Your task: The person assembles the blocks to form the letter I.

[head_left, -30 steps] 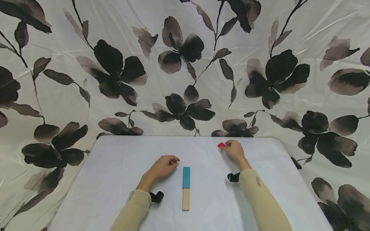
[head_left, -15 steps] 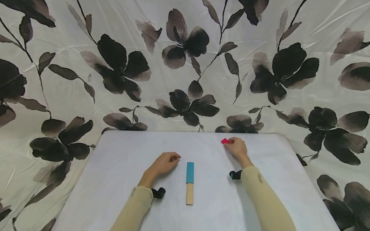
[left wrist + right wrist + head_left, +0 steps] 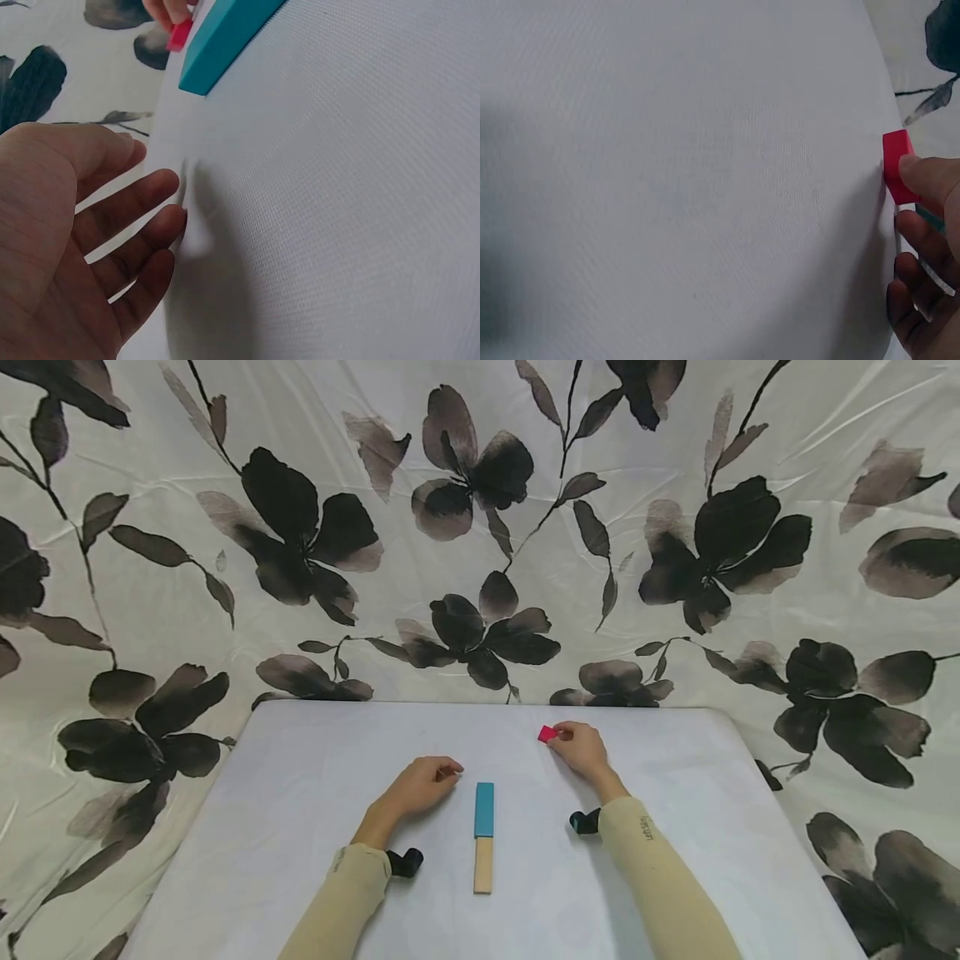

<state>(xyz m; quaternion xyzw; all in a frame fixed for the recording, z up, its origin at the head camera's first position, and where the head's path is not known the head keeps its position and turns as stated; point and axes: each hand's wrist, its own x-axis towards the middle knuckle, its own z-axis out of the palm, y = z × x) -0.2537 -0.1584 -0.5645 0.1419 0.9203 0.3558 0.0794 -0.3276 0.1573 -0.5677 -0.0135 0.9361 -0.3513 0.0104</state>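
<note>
Between thumb and fingers, my right hand (image 3: 581,747) pinches a small red block (image 3: 547,734) near the far edge of the table. In the right wrist view the red block (image 3: 897,166) shows as a short bar with the thumb pressed on its side. A teal block (image 3: 484,810) lies lengthwise in the middle of the table, end to end with a plain wooden block (image 3: 483,866) nearer me. Left of the teal block, my left hand (image 3: 422,783) holds nothing. Its fingers (image 3: 135,206) hang loosely curved over the surface in the left wrist view.
The white-covered table (image 3: 315,752) ends at a straight far edge with rounded corners. Behind it hangs a floral curtain (image 3: 480,552). A black wrist camera (image 3: 406,862) sits on the left wrist, another black camera (image 3: 585,822) on the right.
My right hand has moved leftward with the red block, closer to the teal block. The left hand stays in place beside the teal block; the view shifts slightly.
</note>
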